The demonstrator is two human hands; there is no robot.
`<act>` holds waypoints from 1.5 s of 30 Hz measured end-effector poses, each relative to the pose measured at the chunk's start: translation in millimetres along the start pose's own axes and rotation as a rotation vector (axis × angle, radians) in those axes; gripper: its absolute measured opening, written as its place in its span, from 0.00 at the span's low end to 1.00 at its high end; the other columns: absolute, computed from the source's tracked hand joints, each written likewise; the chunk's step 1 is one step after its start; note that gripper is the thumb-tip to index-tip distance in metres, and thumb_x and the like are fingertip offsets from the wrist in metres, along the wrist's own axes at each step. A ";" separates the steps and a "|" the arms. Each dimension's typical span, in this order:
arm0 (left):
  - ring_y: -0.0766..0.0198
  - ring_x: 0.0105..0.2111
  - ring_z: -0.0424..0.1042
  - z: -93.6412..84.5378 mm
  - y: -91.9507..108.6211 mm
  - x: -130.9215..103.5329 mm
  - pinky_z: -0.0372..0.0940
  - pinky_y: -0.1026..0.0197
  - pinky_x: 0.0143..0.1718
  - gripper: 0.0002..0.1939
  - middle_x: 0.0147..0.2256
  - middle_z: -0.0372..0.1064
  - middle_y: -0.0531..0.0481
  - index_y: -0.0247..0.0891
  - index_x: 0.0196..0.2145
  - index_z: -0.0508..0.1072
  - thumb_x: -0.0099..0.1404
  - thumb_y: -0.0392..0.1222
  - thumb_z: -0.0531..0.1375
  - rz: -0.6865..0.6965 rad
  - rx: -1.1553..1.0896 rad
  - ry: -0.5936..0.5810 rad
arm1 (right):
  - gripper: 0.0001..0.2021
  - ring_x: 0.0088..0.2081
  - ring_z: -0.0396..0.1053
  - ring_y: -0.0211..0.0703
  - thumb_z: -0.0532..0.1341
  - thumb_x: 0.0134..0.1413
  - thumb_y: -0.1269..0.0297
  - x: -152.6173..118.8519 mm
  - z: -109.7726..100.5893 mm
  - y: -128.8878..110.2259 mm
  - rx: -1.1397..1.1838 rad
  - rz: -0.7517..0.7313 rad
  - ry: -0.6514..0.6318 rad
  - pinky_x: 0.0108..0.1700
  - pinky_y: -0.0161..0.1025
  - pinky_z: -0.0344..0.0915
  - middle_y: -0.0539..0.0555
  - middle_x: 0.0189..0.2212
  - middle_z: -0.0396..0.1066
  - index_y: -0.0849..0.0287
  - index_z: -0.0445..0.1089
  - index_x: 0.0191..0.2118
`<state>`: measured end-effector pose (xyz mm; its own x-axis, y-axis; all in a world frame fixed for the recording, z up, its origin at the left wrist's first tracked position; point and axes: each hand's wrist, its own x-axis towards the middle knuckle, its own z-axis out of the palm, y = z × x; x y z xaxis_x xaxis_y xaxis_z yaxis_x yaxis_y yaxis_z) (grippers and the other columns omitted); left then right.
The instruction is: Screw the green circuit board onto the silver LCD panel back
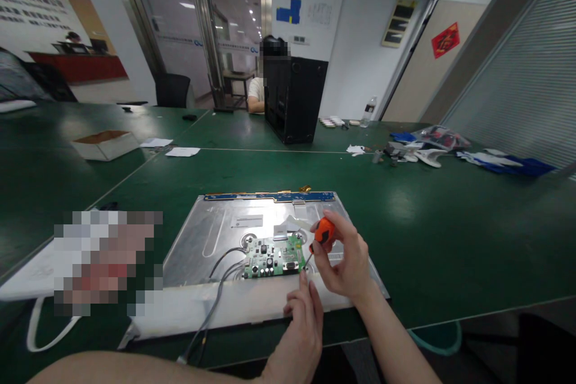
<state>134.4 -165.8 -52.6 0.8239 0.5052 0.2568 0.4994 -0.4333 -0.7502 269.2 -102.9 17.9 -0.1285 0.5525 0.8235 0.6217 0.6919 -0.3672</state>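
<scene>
My right hand is closed around the orange and black handle of a screwdriver. The shaft slants down to the lower right corner of a green circuit board. My left hand rests just in front of the board, fingers stretched forward, its index fingertip beside the screwdriver's tip. Any screw at that spot is too small to make out. Beneath the board lies a flat silver display panel with a blue circuit strip along its far edge. Grey cables run from the board's left side toward the table edge.
A black computer case stands across the green table, with a person seated behind it. An open box is at the left. Bags and gloves lie at the right, near a water bottle. A white bag lies left of the panel.
</scene>
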 end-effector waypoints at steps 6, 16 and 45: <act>0.55 0.35 0.67 -7.8 -8.0 0.0 0.55 0.54 0.30 0.24 0.49 0.66 0.28 0.28 0.53 0.68 0.64 0.43 0.48 0.018 -0.004 -0.028 | 0.27 0.20 0.62 0.34 0.59 0.53 0.71 -0.3 2.0 2.2 -0.051 -0.003 0.023 0.21 0.34 0.64 0.46 0.25 0.65 0.58 0.54 0.59; 0.54 0.34 0.67 -6.3 -8.6 0.5 0.54 0.55 0.29 0.24 0.48 0.67 0.28 0.26 0.53 0.68 0.64 0.43 0.49 0.028 -0.009 -0.012 | 0.27 0.21 0.63 0.35 0.61 0.55 0.67 5.2 3.0 -0.3 -0.124 -0.059 0.067 0.21 0.32 0.64 0.45 0.25 0.65 0.53 0.53 0.59; 0.54 0.35 0.66 -3.2 -1.7 -0.4 0.55 0.54 0.30 0.25 0.50 0.66 0.28 0.28 0.53 0.68 0.63 0.45 0.49 -0.014 -0.026 -0.018 | 0.27 0.20 0.62 0.33 0.60 0.53 0.70 2.3 3.4 0.4 -0.101 -0.017 0.044 0.21 0.32 0.64 0.46 0.26 0.67 0.57 0.54 0.58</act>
<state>134.1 -167.7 -49.5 0.8118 0.5245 0.2565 0.5182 -0.4448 -0.7305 266.5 -99.7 18.2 -0.1070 0.5181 0.8486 0.6949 0.6494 -0.3089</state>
